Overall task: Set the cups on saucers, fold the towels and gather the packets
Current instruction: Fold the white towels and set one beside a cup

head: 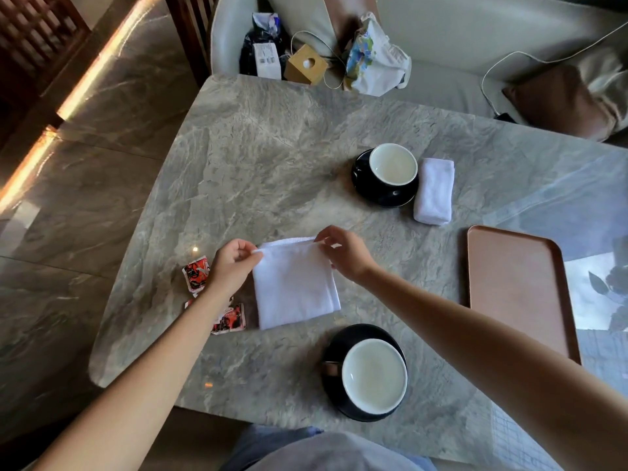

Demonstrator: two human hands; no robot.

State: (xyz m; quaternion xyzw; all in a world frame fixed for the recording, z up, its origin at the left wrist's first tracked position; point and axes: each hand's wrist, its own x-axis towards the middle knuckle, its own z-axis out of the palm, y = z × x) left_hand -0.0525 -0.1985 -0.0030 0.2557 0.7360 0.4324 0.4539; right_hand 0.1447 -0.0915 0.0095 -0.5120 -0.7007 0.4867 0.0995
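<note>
A living room or lounge, by its grey marble-patterned table (272,147) bearing black coffee cups (393,164) (373,375), the pale cushioned sofa (458,35) with a brown cushion (560,100) on the far side, and glossy stone floor tiles (85,181) left.

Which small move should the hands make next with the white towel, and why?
Probably fold the far edge over to the near edge: left hand and right hand each pinch a far corner of the flat towel; the other towel is already folded.
</note>
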